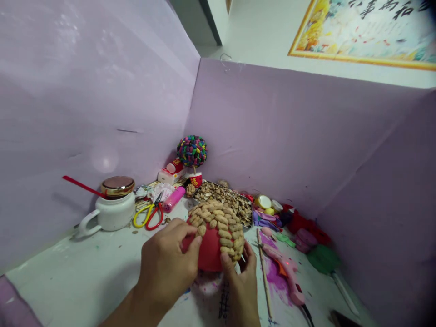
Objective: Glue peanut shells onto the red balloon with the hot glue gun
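A red ball (210, 253), partly covered with rows of peanuts in their shells, is held just above the table in front of me. My left hand (168, 256) pinches a single peanut (201, 230) between thumb and forefinger, against the red surface at the edge of the shell rows. On the ball's right side, my right hand (243, 284) supports it, the thumb over the lower peanuts and the fingers mostly hidden behind. A pink hot glue gun (288, 272) with a lit red light lies to the right, its nozzle toward the ball.
Behind the ball stands a metal tray (235, 197) of nut shells. To the left are red-and-yellow scissors (150, 217), a pink cylinder (174, 200) and a white mug (117, 211). A colourful ball on a stick (192, 151) stands at the back. A wooden stick (265, 277) lies beside the glue gun.
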Motion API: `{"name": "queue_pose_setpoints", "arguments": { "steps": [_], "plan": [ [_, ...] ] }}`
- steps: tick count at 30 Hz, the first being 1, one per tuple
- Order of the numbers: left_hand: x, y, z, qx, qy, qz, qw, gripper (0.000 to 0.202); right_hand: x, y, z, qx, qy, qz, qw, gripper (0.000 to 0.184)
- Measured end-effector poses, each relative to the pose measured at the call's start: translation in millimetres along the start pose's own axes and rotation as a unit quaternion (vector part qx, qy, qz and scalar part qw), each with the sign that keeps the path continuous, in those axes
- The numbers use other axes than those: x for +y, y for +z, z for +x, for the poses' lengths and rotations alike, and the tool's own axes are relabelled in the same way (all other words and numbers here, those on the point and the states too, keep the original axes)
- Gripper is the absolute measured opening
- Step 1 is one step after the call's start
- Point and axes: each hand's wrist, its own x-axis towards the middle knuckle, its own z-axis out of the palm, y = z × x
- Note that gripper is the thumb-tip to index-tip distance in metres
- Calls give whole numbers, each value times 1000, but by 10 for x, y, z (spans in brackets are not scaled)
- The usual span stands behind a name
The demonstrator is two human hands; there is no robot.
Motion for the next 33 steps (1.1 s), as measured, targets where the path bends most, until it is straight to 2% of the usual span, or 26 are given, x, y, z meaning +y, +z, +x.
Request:
{"name": "queue_pose_setpoints", "arguments": {
  "steps": [5,12,18,21,33],
  "plan": [
    [58,84,-42,33,12,78,996,12,-22,6,-25,13,3,-16,1000,81],
    [100,120,-46,31,18,139,990,13,-12,8,-17,20,-7,-12,1000,75],
    [114,115,-43,57,122,133,982,14,-31,13,-15,11,-5,0,1000,76],
    [134,110,-36,44,153,155,975,15,-51,23,-20,10,-2,0,1000,78],
    [161,150,11,26,160,200,966,14,-87,28,-28,7,-4,5,1000,79]
  ]
}}
